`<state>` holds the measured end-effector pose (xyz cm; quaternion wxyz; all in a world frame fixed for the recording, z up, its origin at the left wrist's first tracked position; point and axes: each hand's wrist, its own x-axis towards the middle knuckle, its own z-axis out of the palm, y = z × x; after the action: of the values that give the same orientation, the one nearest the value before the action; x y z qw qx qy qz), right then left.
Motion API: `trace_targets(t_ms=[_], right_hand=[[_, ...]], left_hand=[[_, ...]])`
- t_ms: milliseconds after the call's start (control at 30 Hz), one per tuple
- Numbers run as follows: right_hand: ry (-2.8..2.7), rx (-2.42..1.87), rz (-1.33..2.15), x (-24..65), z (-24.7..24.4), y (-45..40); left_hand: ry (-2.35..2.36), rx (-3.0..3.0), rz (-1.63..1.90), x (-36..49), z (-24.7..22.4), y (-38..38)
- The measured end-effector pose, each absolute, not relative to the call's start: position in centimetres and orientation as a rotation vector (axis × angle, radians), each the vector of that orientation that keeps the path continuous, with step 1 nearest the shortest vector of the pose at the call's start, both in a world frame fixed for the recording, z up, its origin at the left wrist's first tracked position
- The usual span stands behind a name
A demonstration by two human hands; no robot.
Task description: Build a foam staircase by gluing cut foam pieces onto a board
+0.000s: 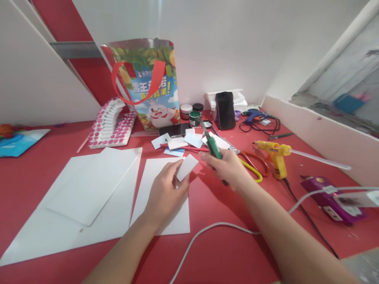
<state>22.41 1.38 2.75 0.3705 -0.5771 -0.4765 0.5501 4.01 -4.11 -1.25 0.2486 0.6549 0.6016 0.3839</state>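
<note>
My left hand (166, 191) pinches a small white rectangular piece (187, 166), probably card or foam board, between thumb and fingers. It is over a white sheet (174, 219) on the red table. My right hand (229, 167) is wrapped round a green utility knife (213, 146), its tip angled up and away from me. The knife is to the right of the white piece and apart from it. Just beyond both hands lie several small white and pale blue pieces (194, 140), with scissors (251, 169) with red and yellow handles at the right.
Larger white boards (59, 232) lie at left. A printed bag (156, 106), paint jars (194, 118) and an upright phone (225, 110) stand at the back. At right are a yellow glue gun (275, 154) and purple power strip (328, 197). A white cable (219, 225) crosses the front.
</note>
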Motion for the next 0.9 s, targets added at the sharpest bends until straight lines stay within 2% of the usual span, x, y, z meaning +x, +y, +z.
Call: trace_targets(t_ms=[100, 200, 400, 733, 900], right_hand=[[-1.601, -1.876, 0.604, 25.8, 4.5, 2.2], [-1.817, -2.220, 0.281, 28.8, 5.0, 2.9], [-2.174, -2.359, 0.354, 29.0, 4.2, 2.9], [-2.191, -2.367, 0.458, 27.0, 3.6, 2.3], [-2.110, -2.300, 0.503, 26.9, 5.4, 1.6]], left_hand=[[1.667, 1.700, 1.053, 3.8, -1.6, -3.9], [1.661, 1.654, 1.078, 3.9, -1.8, -3.8], [1.642, 1.617, 1.080, 3.9, -1.6, -4.0], [1.602, 1.627, 1.068, 3.6, -1.8, -3.9], [1.598, 1.580, 1.097, 3.5, -1.7, -3.7]])
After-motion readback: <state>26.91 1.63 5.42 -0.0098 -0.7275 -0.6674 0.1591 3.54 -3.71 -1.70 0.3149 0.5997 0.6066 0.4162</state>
